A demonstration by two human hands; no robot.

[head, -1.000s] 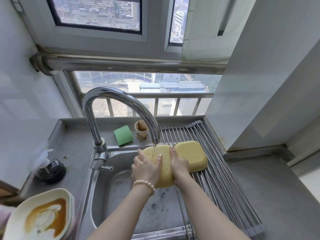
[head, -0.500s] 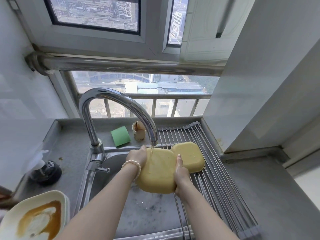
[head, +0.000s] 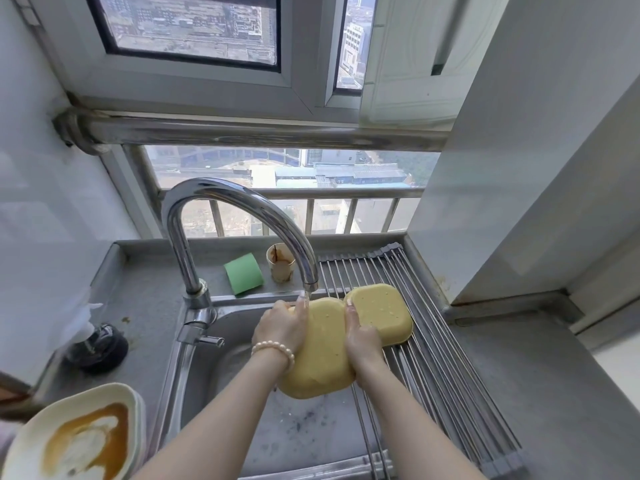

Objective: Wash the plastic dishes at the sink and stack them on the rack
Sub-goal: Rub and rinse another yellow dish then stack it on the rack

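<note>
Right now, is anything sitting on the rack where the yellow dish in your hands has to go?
Yes. Another yellow dish already lies upside down on the rack, right beside the held yellow dish. The left hand and right hand could stack it on that one; the rack's nearer bars look bare.

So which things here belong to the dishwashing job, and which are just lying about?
Part of the job:
- yellow dish, held under the running faucet by the left hand and right hand
- second yellow dish, upside down on the rack
- stained white dishes
- stained cup
- sink

Lying about:
- green sponge
- dark bottle
</note>
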